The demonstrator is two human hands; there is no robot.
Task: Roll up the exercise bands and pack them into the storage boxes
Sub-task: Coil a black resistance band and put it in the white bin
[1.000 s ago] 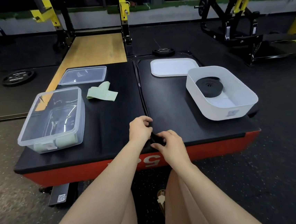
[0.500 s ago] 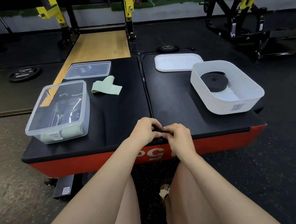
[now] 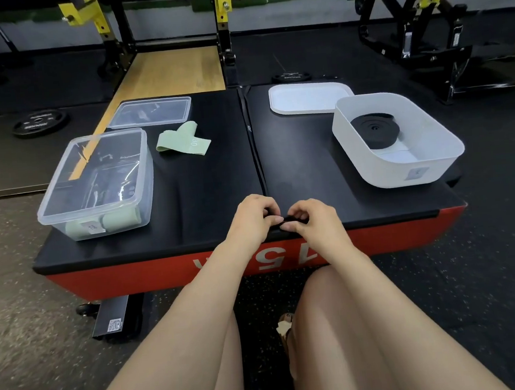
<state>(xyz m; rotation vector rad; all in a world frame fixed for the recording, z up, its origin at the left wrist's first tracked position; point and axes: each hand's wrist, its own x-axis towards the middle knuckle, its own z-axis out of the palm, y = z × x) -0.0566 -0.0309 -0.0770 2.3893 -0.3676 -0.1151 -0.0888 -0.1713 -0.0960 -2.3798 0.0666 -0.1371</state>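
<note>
My left hand (image 3: 253, 217) and my right hand (image 3: 312, 221) meet at the near edge of the black platform (image 3: 204, 181), both pinching a black exercise band (image 3: 293, 219) that shows only as a dark strip between the fingers. A rolled black band (image 3: 374, 130) lies in the white storage box (image 3: 405, 171) at the right. Two rolled green bands (image 3: 120, 219) sit in the near end of the clear storage box (image 3: 63, 213) at the left. A flat green band (image 3: 183, 140) lies loose on the platform behind it.
A clear lid (image 3: 150, 110) lies behind the clear box and a white lid (image 3: 306, 97) behind the white box. The platform has a red front side (image 3: 150, 274). My bare legs are below. Weight plates (image 3: 40, 121), a wooden lifting floor and yellow racks stand beyond.
My hands have drawn closer together on the black band at the platform's near edge, fingers working it. The camera view has shifted slightly; the boxes and green band stay where they were.
</note>
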